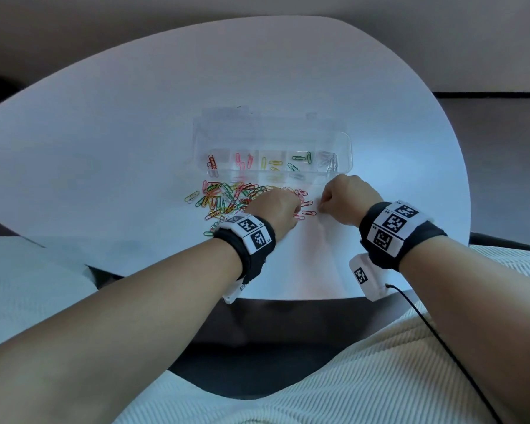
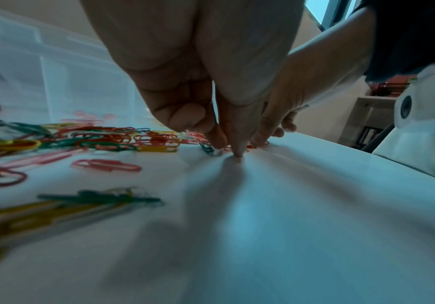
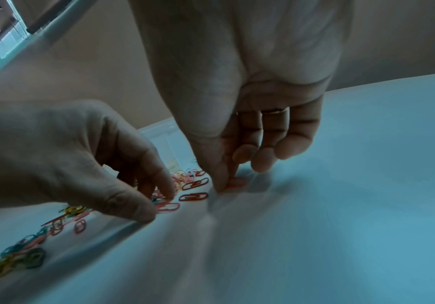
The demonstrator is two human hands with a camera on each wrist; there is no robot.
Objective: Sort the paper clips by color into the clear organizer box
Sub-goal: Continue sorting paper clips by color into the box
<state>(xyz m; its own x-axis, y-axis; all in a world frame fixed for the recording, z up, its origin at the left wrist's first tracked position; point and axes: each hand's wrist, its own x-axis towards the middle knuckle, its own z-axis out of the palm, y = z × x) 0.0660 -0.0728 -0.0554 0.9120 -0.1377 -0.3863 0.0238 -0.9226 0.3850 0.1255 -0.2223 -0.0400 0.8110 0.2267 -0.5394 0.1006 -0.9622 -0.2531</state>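
A clear organizer box (image 1: 343,148) stands mid-table; its front row holds red, pink, yellow, green and pale clips in separate cells. A mixed pile of colored paper clips (image 1: 227,197) lies just in front of it. My left hand (image 2: 228,149) is down at the pile's right edge, index and thumb tips pinching at a green clip (image 2: 208,148) on the table. Close to its right, my right hand (image 3: 227,183) pinches a red clip (image 3: 236,182) against the tabletop between thumb and index finger, the other fingers curled. In the head view both hands (image 1: 276,206) (image 1: 340,200) hide their fingertips.
The white round table (image 1: 135,133) has bare surface to the left, right and front of the pile. Loose red clips (image 3: 194,196) lie between the two hands. The table's near edge is just behind my wrists, with a ribbed white cloth (image 1: 349,377) over my lap.
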